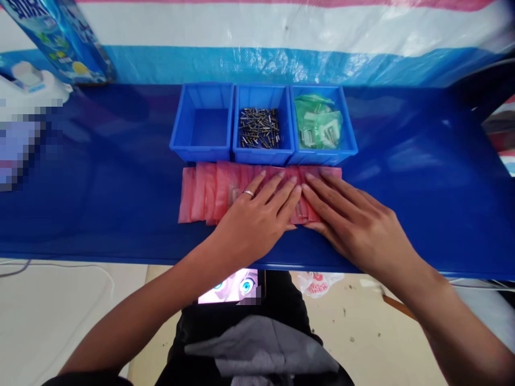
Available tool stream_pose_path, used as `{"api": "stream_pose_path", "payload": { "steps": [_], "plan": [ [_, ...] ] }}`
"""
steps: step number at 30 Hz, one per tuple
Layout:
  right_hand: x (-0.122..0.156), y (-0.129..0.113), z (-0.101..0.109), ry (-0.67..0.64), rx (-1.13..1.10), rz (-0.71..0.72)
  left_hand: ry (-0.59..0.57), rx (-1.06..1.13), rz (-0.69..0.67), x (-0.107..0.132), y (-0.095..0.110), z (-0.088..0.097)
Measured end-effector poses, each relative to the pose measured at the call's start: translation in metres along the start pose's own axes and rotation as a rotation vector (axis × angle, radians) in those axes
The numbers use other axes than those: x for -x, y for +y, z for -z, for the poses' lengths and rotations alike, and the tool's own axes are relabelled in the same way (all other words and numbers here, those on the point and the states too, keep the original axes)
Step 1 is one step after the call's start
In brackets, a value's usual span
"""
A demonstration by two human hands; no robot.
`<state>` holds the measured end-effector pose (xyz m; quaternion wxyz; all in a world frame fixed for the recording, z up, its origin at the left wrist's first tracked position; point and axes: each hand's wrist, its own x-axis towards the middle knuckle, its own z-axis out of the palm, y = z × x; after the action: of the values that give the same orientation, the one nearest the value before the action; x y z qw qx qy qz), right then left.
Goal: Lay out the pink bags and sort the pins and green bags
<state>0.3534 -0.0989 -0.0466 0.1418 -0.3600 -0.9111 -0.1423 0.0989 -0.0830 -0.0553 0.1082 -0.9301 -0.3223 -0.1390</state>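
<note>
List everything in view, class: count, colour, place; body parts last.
table: one, blue, centre
bins: three, blue, on table
pins: many, silver and dark, middle bin
bags: count unclear, green, right bin
pouches: several, pink, before bins
packet: one, blue, left
bottle: one, white, left
blurred object: one, unclear, left edge
sheet: one, red, white and blue, behind table
screen: one, pinkish, above lap
cloth: one, grey, lap
carrier bag: one, whitish, floor
cables: several, greyish, below table
ring: one, silver, left hand
left hand: one, bare, on pouches
right hand: one, bare, on pouches
arms: two, bare, front
</note>
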Motion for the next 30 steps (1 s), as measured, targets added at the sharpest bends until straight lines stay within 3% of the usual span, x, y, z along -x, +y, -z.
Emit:
{"api": "stream_pose_path", "payload": {
  "steps": [4,7,12,15,20,23,30],
  "plan": [
    [0.001,0.009,0.002,-0.036,0.036,-0.002,0.01,-0.014,0.007,-0.009,0.001,-0.002],
    [0.002,0.014,0.005,-0.039,-0.004,-0.003,0.084,0.007,-0.024,-0.008,-0.001,0.005],
    [-0.002,0.01,0.014,-0.02,-0.042,0.031,0.12,0.117,-0.008,0.036,-0.024,0.03],
    [-0.013,0.0,0.017,-0.028,-0.043,0.03,0.138,0.16,0.033,0.062,-0.039,0.034],
    [-0.04,-0.021,0.012,0.022,-0.063,0.078,0.199,0.188,0.071,0.065,-0.042,0.026],
    [-0.049,-0.025,0.008,0.038,-0.066,0.083,0.179,0.197,0.082,0.066,-0.042,0.028],
    [-0.058,-0.035,0.0,0.003,-0.114,0.073,0.155,0.343,0.223,0.094,-0.06,0.033]
  ]
}}
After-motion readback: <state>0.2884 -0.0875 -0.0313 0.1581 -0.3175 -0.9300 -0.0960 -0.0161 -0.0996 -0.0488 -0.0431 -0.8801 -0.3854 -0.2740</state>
